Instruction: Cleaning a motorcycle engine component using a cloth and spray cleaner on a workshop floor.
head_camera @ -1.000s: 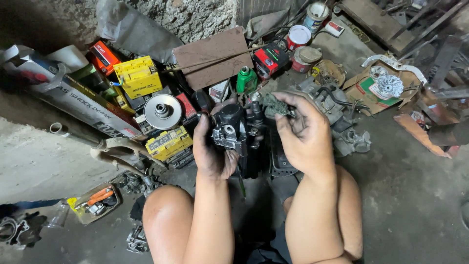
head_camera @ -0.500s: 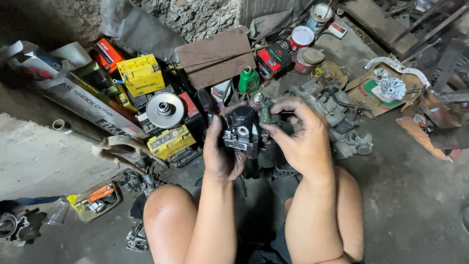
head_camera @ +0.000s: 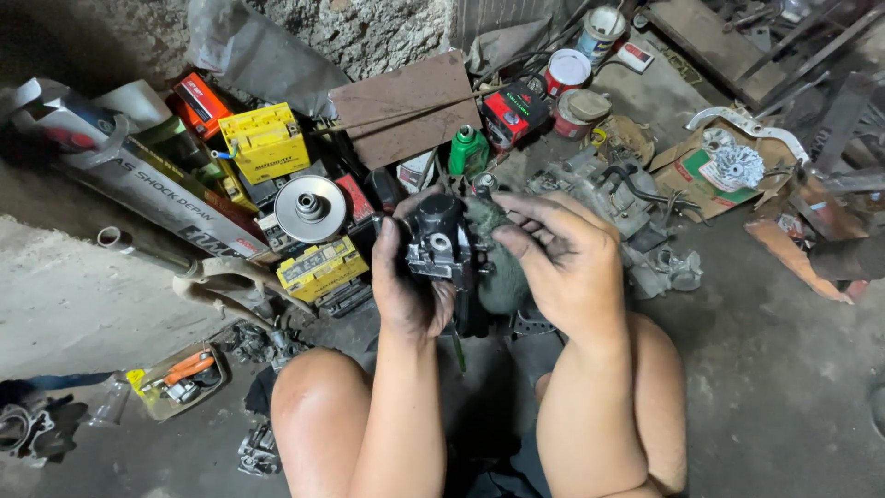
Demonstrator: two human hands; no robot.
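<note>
My left hand (head_camera: 406, 286) grips a dark, greasy carburetor-like metal part (head_camera: 438, 242) from below, holding it up over my knees. My right hand (head_camera: 558, 263) presses a grey-green scouring pad or rag (head_camera: 493, 244) against the part's right side, fingers curled around it. Both hands are smeared with black grime. The lower end of the part is hidden behind my left palm.
Around me on the concrete floor lie yellow boxes (head_camera: 267, 140), a shiny round pulley (head_camera: 311, 207), a green bottle (head_camera: 467, 149), red tins (head_camera: 567, 69), an engine casing (head_camera: 604, 189), a brown board (head_camera: 406, 106), a long printed carton (head_camera: 152, 189) and pliers in a tray (head_camera: 189, 369).
The part has been turned in my left hand and raised slightly. My right hand shifted from above it to its right side, with the pad against it.
</note>
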